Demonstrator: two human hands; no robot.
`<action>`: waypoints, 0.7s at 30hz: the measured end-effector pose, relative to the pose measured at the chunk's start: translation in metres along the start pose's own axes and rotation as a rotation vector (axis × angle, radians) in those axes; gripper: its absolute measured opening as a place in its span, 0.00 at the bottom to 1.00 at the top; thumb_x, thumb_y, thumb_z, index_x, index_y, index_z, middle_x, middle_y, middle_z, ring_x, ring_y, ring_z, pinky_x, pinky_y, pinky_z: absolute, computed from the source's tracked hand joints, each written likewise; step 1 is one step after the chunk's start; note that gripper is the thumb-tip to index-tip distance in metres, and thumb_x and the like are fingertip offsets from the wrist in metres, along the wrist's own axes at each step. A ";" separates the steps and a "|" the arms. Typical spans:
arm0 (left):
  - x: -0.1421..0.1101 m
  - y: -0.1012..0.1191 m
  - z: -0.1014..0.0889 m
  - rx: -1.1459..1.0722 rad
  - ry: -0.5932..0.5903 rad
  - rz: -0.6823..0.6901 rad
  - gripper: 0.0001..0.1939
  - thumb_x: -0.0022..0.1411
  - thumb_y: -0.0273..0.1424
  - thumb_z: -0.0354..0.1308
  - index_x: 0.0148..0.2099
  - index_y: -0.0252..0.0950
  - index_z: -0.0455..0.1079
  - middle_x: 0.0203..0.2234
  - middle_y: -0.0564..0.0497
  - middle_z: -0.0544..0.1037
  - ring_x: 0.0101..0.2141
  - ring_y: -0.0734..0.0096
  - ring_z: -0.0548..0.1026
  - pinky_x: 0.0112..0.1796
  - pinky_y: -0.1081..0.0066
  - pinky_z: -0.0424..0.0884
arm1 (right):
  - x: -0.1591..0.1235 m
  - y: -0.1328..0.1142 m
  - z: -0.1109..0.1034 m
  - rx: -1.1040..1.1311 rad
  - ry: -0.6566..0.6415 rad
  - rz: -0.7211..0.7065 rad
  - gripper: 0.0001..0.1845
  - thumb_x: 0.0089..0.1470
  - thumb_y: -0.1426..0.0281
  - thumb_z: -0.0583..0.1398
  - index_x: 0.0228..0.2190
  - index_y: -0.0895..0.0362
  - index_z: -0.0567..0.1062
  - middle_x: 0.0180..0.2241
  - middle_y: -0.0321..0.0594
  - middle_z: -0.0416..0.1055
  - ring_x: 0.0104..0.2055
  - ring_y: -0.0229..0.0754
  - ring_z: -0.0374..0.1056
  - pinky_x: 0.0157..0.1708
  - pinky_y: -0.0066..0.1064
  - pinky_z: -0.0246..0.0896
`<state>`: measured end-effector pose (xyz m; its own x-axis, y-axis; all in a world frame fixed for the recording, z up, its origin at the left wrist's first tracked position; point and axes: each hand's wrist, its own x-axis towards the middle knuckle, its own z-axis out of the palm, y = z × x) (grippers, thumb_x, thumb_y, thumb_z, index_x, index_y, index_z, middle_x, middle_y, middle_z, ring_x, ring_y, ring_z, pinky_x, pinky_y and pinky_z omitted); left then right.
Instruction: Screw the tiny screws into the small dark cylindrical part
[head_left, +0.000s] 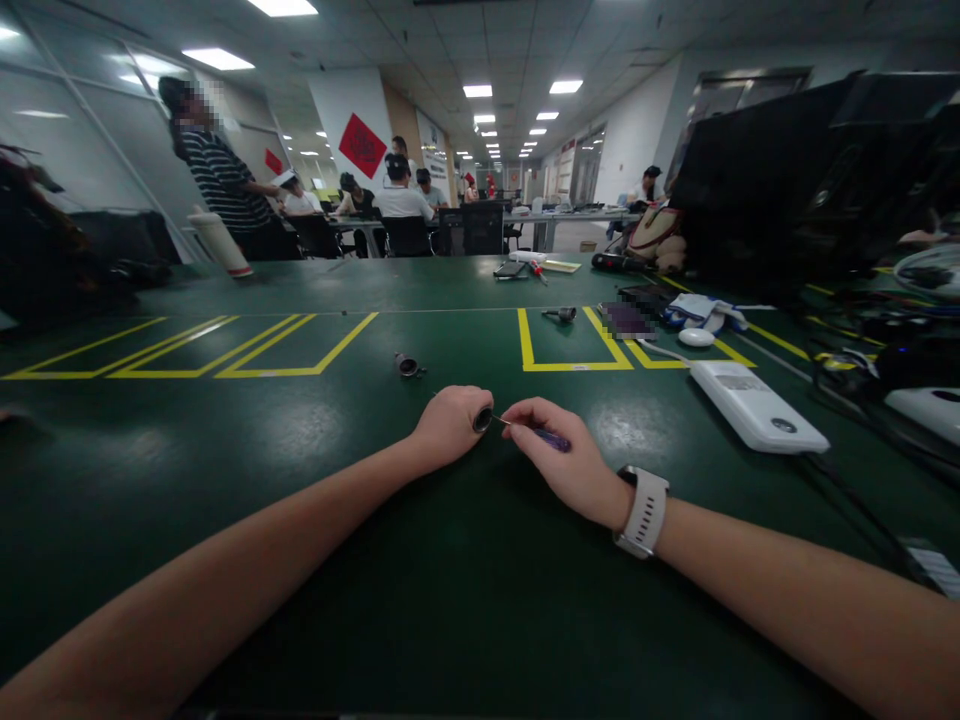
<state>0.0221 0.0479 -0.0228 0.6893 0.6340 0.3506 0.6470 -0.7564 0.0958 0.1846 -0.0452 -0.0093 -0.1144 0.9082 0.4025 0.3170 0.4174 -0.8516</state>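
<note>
My left hand (451,424) is closed around a small dark cylindrical part (483,420), whose round open end faces right. In my right hand (564,462) is a screwdriver (553,440) with a purple see-through handle. Its thin shaft points left to the mouth of the cylindrical part; whether the tip touches inside, I cannot tell. Just beyond my left hand lies a dark metal piece (407,366) with a round opening. Another dark metal part (560,314) rests farther off, inside a yellow taped frame.
A white power bank-like device (757,405) with a cable lies to the right, near a white mouse-shaped object (696,338) and a cloth glove (705,311). Cables crowd the right edge. A white cup (220,243) stands far left. People sit at tables beyond.
</note>
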 end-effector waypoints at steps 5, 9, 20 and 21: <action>0.001 0.000 0.001 0.000 -0.012 0.039 0.03 0.52 0.24 0.52 0.27 0.35 0.65 0.22 0.52 0.69 0.26 0.69 0.67 0.29 0.69 0.61 | 0.004 0.008 -0.001 0.144 -0.008 0.117 0.06 0.50 0.71 0.57 0.26 0.58 0.75 0.29 0.39 0.73 0.34 0.41 0.67 0.38 0.36 0.60; 0.001 -0.003 0.002 -0.035 -0.009 0.052 0.03 0.51 0.24 0.53 0.27 0.34 0.64 0.22 0.53 0.69 0.25 0.71 0.67 0.29 0.71 0.62 | 0.010 0.021 -0.004 0.546 0.017 0.287 0.05 0.48 0.70 0.58 0.25 0.58 0.75 0.27 0.39 0.75 0.33 0.41 0.68 0.37 0.36 0.60; 0.002 -0.001 0.002 -0.033 0.004 0.039 0.04 0.52 0.25 0.53 0.26 0.34 0.64 0.21 0.53 0.68 0.24 0.71 0.66 0.27 0.72 0.61 | -0.001 0.004 -0.001 0.005 0.012 -0.014 0.07 0.51 0.71 0.56 0.28 0.57 0.75 0.30 0.39 0.72 0.34 0.42 0.66 0.37 0.37 0.59; 0.002 -0.001 0.002 -0.026 0.004 0.042 0.04 0.52 0.25 0.53 0.26 0.34 0.64 0.21 0.53 0.68 0.24 0.70 0.66 0.28 0.71 0.61 | -0.001 0.003 -0.001 -0.037 0.009 -0.024 0.07 0.51 0.71 0.56 0.28 0.57 0.75 0.30 0.39 0.72 0.34 0.42 0.66 0.36 0.37 0.59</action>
<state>0.0231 0.0501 -0.0243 0.7145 0.6008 0.3585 0.6088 -0.7864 0.1045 0.1863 -0.0453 -0.0119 -0.1138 0.8977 0.4256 0.3488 0.4372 -0.8290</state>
